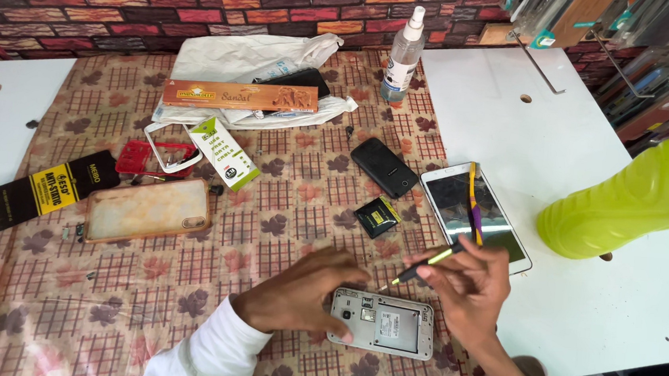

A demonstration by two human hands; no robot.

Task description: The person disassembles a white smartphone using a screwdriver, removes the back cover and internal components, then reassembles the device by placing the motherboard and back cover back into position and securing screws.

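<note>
An opened phone [387, 326] lies back-up on the patterned cloth, its inner frame and parts exposed. My left hand [302, 293] rests on its left end, fingers pressing it down. My right hand [466, 290] hovers just above the phone's right end and grips a thin yellow-and-black screwdriver [422, 265], tip pointing left and down toward the phone. A small black battery [377, 216] lies just beyond the hands.
A white tablet [449, 201] with a purple-yellow tool [474, 203] on it, a black phone [384, 166], a clear phone case [147, 209], a red frame [134, 156], boxes, a white bag [241, 57], a spray bottle [403, 54] and a green bottle [636, 200] surround the work spot.
</note>
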